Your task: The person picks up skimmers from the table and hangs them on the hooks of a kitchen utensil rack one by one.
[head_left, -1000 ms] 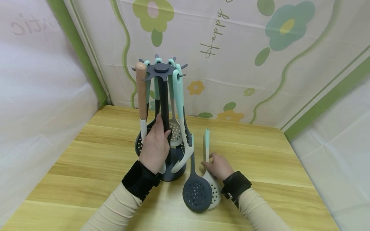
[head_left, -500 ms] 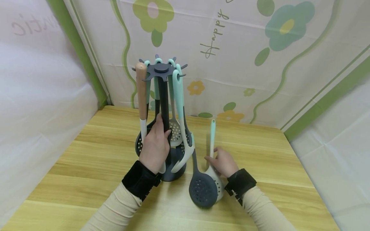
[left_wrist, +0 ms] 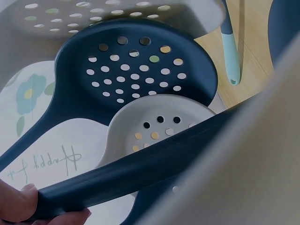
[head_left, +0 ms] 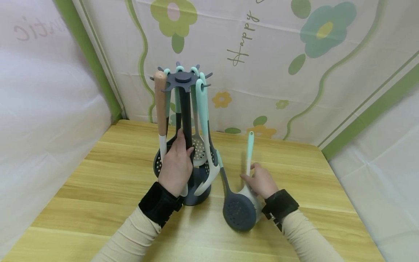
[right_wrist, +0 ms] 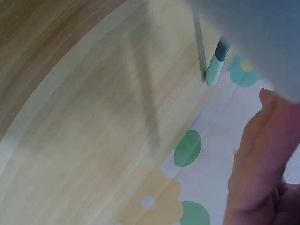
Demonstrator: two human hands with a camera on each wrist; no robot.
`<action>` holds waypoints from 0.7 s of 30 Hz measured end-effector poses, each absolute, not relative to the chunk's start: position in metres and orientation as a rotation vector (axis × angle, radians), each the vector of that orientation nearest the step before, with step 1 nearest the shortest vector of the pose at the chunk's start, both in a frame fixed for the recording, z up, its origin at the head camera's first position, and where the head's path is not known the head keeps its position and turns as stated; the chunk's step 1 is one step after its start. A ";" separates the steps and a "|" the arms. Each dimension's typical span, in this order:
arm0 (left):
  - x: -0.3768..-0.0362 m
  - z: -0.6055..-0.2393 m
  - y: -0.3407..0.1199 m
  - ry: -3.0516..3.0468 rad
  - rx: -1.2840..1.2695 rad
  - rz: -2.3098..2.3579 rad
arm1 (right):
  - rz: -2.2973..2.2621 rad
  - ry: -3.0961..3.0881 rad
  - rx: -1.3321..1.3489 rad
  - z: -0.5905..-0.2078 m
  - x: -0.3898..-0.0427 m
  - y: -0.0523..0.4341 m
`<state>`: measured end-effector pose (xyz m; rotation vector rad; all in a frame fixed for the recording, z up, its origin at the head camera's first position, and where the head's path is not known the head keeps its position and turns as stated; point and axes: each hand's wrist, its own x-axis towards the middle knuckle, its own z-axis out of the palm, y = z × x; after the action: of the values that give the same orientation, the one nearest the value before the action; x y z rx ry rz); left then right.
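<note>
Rightward from the rack [head_left: 183, 109] your right hand [head_left: 260, 181] has carried two skimmers [head_left: 240, 213], gripping their thin handles, heads touching the table [head_left: 98, 174]. Your left hand [head_left: 175, 165] clasps the rack's post. They look light, stiff and smooth; hold mid-handle.

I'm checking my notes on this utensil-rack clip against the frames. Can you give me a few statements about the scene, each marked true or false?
1. The left hand grips the dark centre pole of the utensil rack. True.
2. The right hand holds two skimmers by their handles. True: a dark skimmer and a white skimmer.
3. The rack lies on its side. False: it stands upright on the wooden table.
4. The rack's hooks are all bare. False: several utensils hang there, one with a wooden handle.
</note>
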<state>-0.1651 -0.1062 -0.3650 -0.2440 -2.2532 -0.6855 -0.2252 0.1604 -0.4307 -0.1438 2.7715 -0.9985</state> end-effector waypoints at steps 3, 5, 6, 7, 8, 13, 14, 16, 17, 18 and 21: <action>-0.165 -0.365 -0.106 -2.251 -0.245 -0.683 | -0.987 2.788 -0.135 -0.429 -0.226 0.165; -0.165 -0.365 -0.106 -2.250 -0.246 -0.681 | -0.984 2.787 -0.128 -0.428 -0.227 0.168; -0.165 -0.365 -0.106 -2.249 -0.246 -0.681 | -0.985 2.782 -0.124 -0.427 -0.227 0.169; -0.166 -0.365 -0.106 -2.249 -0.247 -0.681 | -0.981 2.776 -0.123 -0.427 -0.227 0.170; -0.166 -0.364 -0.106 -2.250 -0.247 -0.682 | -0.974 2.768 -0.123 -0.427 -0.227 0.171; -0.165 -0.364 -0.106 -2.259 -0.242 -0.686 | -0.931 2.725 -0.135 -0.429 -0.225 0.175; -0.165 -0.364 -0.106 -2.261 -0.241 -0.685 | -0.920 2.721 -0.139 -0.429 -0.225 0.176; -0.165 -0.363 -0.105 -2.263 -0.238 -0.686 | -0.901 2.708 -0.142 -0.430 -0.224 0.176; -0.165 -0.363 -0.105 -2.264 -0.238 -0.686 | -0.889 2.702 -0.147 -0.430 -0.223 0.177; -0.165 -0.363 -0.105 -2.263 -0.237 -0.687 | -0.879 2.695 -0.154 -0.430 -0.223 0.177; -0.164 -0.364 -0.105 -2.260 -0.239 -0.691 | -0.853 2.676 -0.155 -0.430 -0.222 0.178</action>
<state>-0.1645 -0.1050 -0.3636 -0.2394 -2.2604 -0.6906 -0.2219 0.1779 -0.4299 -0.1550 2.6758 -0.8532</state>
